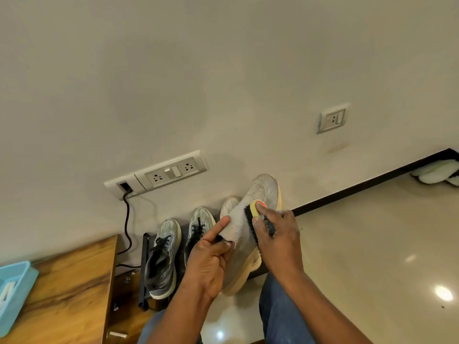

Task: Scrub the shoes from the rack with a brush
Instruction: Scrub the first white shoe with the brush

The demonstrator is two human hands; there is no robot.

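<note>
Scrubbing brush [252, 220] against held knit shoe [244, 244]

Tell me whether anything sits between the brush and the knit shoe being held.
Nothing visible does: the brush in the right hand has its bristles against the knit shoe, which the left hand grips at the collar.

Both forearms rise from 6 o'clock toward the middle. The left hand [211, 256] has its fingers [224, 245] curled round the shoe's [244, 234] collar, index finger stretched toward 1 o'clock along the upper. The right hand [278, 234], just beside it at 3 o'clock, grips the brush [253, 219], thumb pressed on its back.
</note>
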